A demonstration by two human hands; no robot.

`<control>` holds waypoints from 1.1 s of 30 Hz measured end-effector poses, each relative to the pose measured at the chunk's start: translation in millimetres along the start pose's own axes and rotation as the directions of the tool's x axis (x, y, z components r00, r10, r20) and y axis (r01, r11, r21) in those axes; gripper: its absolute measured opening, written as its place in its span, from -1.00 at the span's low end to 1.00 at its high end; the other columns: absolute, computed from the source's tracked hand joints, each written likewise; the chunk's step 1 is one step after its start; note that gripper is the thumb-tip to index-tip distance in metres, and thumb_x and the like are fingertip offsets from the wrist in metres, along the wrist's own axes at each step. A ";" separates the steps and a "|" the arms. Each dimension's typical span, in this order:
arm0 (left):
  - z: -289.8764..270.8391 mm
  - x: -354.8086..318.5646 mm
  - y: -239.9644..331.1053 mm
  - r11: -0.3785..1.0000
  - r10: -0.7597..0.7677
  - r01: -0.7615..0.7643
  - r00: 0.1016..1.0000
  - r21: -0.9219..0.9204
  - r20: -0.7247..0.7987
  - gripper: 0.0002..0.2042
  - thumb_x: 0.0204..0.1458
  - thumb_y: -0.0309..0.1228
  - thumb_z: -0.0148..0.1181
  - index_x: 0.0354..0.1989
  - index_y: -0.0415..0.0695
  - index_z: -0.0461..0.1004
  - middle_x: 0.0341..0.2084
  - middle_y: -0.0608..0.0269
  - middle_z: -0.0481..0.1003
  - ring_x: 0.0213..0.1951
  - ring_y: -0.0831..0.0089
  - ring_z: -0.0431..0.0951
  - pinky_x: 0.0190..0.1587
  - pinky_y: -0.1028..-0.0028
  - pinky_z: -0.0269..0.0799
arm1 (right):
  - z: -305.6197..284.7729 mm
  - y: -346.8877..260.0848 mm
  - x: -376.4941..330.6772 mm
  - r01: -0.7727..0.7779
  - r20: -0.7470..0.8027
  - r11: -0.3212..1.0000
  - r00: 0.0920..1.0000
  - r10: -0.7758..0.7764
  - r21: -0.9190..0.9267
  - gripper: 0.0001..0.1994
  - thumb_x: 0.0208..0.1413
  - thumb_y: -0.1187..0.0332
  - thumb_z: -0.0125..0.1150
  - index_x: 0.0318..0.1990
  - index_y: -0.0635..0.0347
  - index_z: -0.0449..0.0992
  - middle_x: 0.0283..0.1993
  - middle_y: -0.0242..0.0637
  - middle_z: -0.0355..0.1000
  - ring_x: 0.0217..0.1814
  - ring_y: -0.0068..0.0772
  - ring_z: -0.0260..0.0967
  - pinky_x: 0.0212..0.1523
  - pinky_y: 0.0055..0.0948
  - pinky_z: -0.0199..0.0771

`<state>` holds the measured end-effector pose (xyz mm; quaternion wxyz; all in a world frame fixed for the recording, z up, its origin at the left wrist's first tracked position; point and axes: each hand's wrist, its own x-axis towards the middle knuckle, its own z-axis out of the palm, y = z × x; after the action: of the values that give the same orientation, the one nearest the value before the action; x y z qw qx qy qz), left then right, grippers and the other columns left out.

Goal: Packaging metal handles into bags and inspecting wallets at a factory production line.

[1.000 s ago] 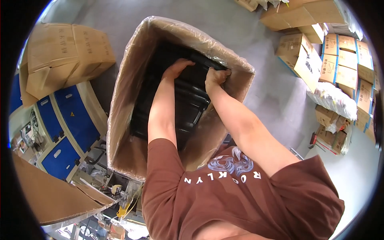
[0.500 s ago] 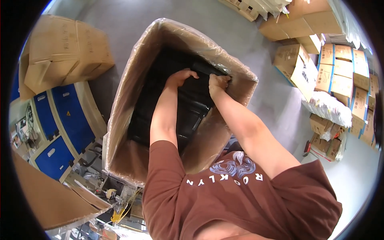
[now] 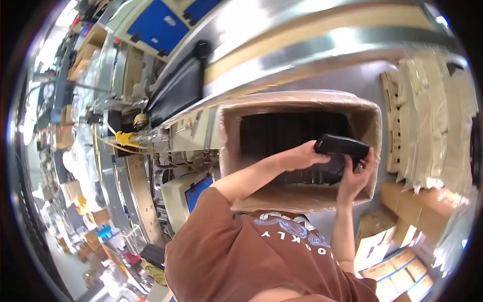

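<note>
A large cardboard box (image 3: 301, 199), lined with clear plastic film, stands open in front of me. Dark black pieces (image 3: 282, 133) lie inside it, their exact kind hard to make out. Over the box's right part I hold a long, glossy black piece with rounded ends (image 3: 344, 145), its kind unclear. My left hand (image 3: 306, 155) grips its left end, thumb beneath. At the other end, my right hand (image 3: 358, 173) has its fingers around the underside and edge.
Beyond the box runs a shiny metal-edged surface (image 3: 322, 48). A flat black panel (image 3: 181, 90) leans at its left end, by a machine with blue doors (image 3: 158, 27). Wrapped stacks (image 3: 427, 121) stand on the right, with cartons (image 3: 402, 272) at lower right.
My hands have come up from inside the box with the black piece. My view has turned left, bringing the metal-edged surface and black panel into sight.
</note>
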<state>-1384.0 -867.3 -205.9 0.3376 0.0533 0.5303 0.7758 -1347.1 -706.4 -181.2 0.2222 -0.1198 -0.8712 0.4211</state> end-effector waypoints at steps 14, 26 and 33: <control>-128.1 -120.2 202.5 0.729 0.183 -0.206 0.978 -0.653 -0.104 -0.73 -0.11 -0.55 -0.05 -0.18 -0.34 0.35 -0.28 0.03 0.46 -0.24 0.24 0.49 -0.12 0.34 0.41 | 117.0 -279.2 125.1 0.739 0.609 0.611 0.630 -0.481 -0.282 -0.49 -0.14 0.09 0.23 -0.20 0.40 0.35 -0.36 0.10 0.42 -0.20 0.14 0.36 -0.16 -0.20 0.34; -163.2 -118.1 171.3 0.761 0.365 -0.371 0.923 -0.532 -0.120 -0.65 -0.26 -0.68 0.06 -0.19 -0.18 0.38 -0.28 0.21 0.44 -0.18 0.36 0.43 -0.08 0.38 0.33 | 183.2 -316.8 50.4 0.674 0.462 0.429 0.732 -0.502 -0.602 0.09 -0.35 -0.26 0.21 0.22 0.39 -0.07 0.28 0.10 -0.11 0.36 0.04 -0.27 0.27 0.08 -0.35; -138.1 -170.5 124.3 0.599 0.701 -0.424 0.688 0.680 -0.188 -0.34 0.02 -0.27 0.05 0.21 -0.36 -0.08 0.23 -0.12 -0.07 0.29 0.21 -0.14 0.27 0.39 -0.26 | 193.2 -271.3 51.4 0.723 0.385 0.302 0.617 -0.686 -0.622 -0.14 -0.29 0.00 0.32 0.13 0.33 0.09 0.20 -0.01 0.05 0.28 -0.01 -0.08 0.16 0.19 -0.17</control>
<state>-1372.4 -1100.9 -111.8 -0.0954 0.1484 0.7568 0.6294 -1492.1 -984.9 -58.6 0.2954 0.2051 -0.9276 -0.1015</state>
